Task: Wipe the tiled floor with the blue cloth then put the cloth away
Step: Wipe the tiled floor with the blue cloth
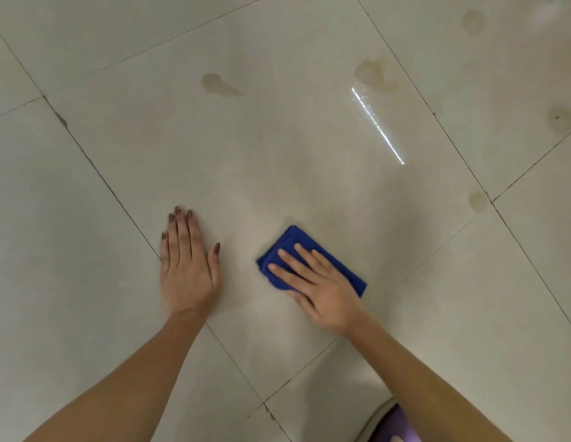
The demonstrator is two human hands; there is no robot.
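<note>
Blue cloth (pixel 292 237) is down on the tiled floor (pixel 277 154), folded into a small pad, lying just right of centre on the big tile in front of me. My right hand (pixel 322 288) lies flat on top of it, fingers straight and a little spread, pointing up and to the left, palm pressing the cloth onto the tile. Blue shows past my fingertips at the far end and along both sides. The near part of the cloth is under my palm, so I can't make out how it is folded there. My thumb sits at the cloth's near edge, and I can't tell if it is tucked under.

My left hand (pixel 186 272) is planted on the bare tile to the left, well apart from the cloth, holding nothing, fingers straight and close together, thumb out to the side.

Further out on the same tile there are two brownish marks, one (pixel 218 86) up the middle and a bigger patch (pixel 373 73) to the right. A bright streak of light (pixel 378 126) runs from that patch down toward me. There are more faint spots on the tiles at the right. One spot (pixel 477 200) sits right by the grout joint.

At the bottom right a purple shape (pixel 389 425) is cut off by the edge and my forearm, so I can't say what it is.
</note>
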